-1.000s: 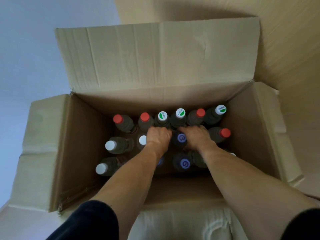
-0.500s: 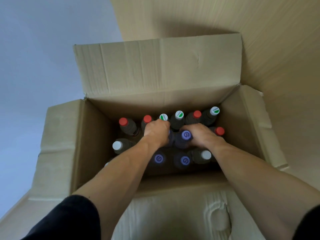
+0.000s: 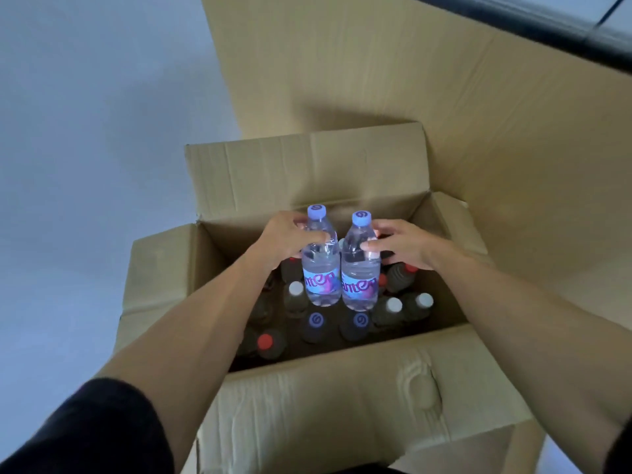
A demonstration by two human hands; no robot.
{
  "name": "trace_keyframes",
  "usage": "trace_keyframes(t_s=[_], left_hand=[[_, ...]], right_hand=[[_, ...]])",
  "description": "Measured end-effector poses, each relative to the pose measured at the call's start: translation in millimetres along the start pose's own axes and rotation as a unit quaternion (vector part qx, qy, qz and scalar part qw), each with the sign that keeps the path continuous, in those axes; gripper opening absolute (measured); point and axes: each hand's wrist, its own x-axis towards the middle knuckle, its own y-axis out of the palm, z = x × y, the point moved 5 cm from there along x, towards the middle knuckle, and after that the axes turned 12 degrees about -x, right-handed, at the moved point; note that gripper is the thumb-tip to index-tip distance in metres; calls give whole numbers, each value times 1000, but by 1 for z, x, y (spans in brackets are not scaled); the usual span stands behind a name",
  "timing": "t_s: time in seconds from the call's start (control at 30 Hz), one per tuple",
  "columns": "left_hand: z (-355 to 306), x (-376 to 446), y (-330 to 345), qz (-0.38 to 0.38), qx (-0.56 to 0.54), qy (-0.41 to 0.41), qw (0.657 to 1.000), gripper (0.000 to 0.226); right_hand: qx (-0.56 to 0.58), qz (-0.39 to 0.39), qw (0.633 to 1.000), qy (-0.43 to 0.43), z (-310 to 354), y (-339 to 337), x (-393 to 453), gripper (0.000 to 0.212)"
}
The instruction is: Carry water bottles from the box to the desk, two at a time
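Note:
An open cardboard box (image 3: 342,398) stands below me with several bottles upright inside, their caps red, white and blue. My left hand (image 3: 287,239) grips the neck of a clear water bottle (image 3: 321,268) with a blue cap and a blue-pink label. My right hand (image 3: 398,248) grips a matching water bottle (image 3: 359,271) by its shoulder. Both bottles hang upright side by side, raised above the other bottles and level with the box's rim.
The box's back flap (image 3: 307,169) stands up behind the bottles, and side flaps (image 3: 157,271) fold outward. A large flat sheet of cardboard (image 3: 410,80) lies beyond the box. The pale floor (image 3: 85,131) stretches to the left. A dark rail (image 3: 564,32) crosses the top right corner.
Both hands have lifted out of the box, each drawing up a blue-capped bottle from the middle rows. The view has pulled back from the box.

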Motion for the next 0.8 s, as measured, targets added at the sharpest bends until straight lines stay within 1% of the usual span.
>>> trace_keyframes(t_s=[0.1, 0.2, 0.27, 0.33, 0.37, 0.4, 0.47, 0.57, 0.6, 0.7, 0.73, 0.77, 0.8], left_hand=[[-14, -6, -6, -3, -86, -1, 996, 21], [-23, -12, -6, 9, -150, -32, 988, 13], [-28, -14, -1, 30, -187, -46, 981, 19], [-34, -15, 6, 48, -254, -52, 965, 27], [-38, -17, 7, 53, -269, -52, 960, 31], [-41, -18, 8, 60, -273, -56, 959, 34], [-44, -18, 9, 77, -246, -67, 964, 38], [-44, -22, 7, 96, -214, -75, 969, 47], [-43, -25, 10, 114, -219, -85, 965, 48], [-41, -35, 15, 179, -208, -102, 956, 40], [-41, -38, 20, 191, -195, -121, 954, 36], [-37, -38, 14, 204, -171, -107, 958, 32], [-38, -43, 18, 240, -151, -102, 953, 25]], right_hand=[[75, -1, 997, -7, 14, 3, -8, 32], [120, -30, 992, -1, 25, 3, -12, 28], [144, -43, 989, 5, 31, 4, -15, 26], [162, -50, 986, 11, 34, 6, -19, 25], [168, -54, 984, 14, 34, 8, -20, 26], [173, -58, 983, 17, 34, 10, -23, 27], [182, -66, 981, 24, 31, 15, -27, 29], [219, -70, 973, 31, 28, 25, -33, 25], [232, -72, 969, 32, 27, 28, -34, 25], [271, -99, 957, 38, 24, 35, -42, 25], [282, -111, 952, 42, 21, 36, -44, 24], [291, -120, 948, 50, 18, 37, -47, 24], [295, -126, 945, 58, 14, 39, -51, 25]])
